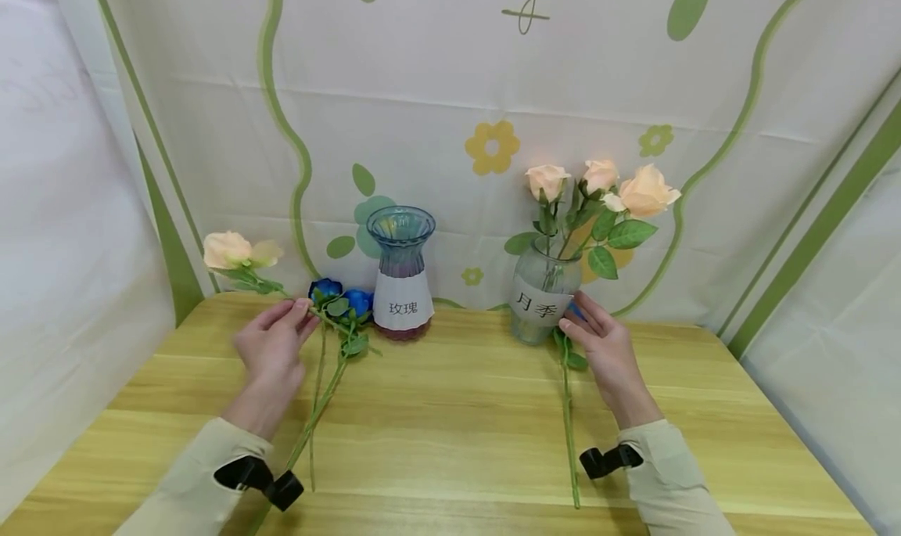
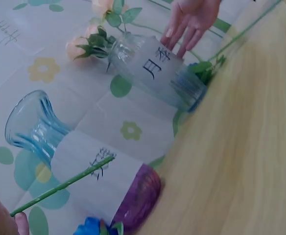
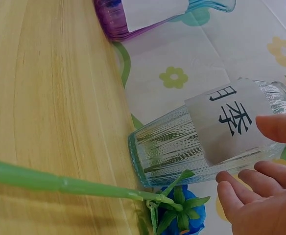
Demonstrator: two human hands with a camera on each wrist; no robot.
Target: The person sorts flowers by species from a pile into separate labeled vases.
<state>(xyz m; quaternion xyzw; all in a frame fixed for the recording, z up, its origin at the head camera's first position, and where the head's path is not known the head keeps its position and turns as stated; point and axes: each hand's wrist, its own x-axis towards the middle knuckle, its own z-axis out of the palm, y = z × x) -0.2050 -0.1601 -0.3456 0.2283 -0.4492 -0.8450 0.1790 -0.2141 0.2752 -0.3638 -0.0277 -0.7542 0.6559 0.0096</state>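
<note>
My left hand pinches the green stem of a peach rose, its bloom pointing left. In the left wrist view, the stem's bare end crosses in front of a blue-purple vase with a paper label. Beneath that hand, two blue roses lie on the table, their stems toward me. My right hand is at the right side of a clear labelled vase, thumb and fingers spread beside it. This vase holds several peach roses. Another blue rose lies beside its base.
The wooden table meets a printed cloth backdrop right behind the vases. Cloth walls stand at left and right. The stem of the right blue rose runs toward the table's front, left of my right wrist.
</note>
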